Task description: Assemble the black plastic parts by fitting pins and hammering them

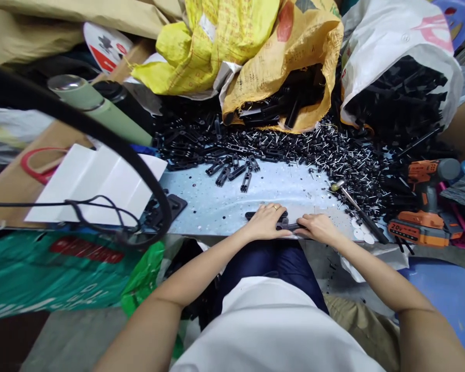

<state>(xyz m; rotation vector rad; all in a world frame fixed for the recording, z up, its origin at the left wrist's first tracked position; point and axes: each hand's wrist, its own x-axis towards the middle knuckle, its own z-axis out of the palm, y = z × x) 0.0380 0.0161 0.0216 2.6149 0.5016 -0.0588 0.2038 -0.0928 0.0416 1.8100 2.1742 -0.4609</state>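
Note:
At the table's front edge my left hand [269, 221] is closed over a black plastic part [250, 215], whose end sticks out past the fingers. My right hand [318, 228] pinches the near end of a dark rod-like piece [294, 226] that meets the part between my hands. Exactly how the two pieces join is hidden by my fingers. Several similar black slotted parts [246, 182] lie on the light blue table surface [201, 196] beyond my hands. A hammer [358, 209] rests to the right of my right hand, beside a few white discs [362, 231].
A heap of dark screws or pins [344, 150] spreads across the back right. Behind it stand an orange sack [290, 46] and a white sack [395, 31] holding black parts. An orange cordless drill [424, 201] stands right. White paper [96, 175] and a black cable [116, 139] occupy the left.

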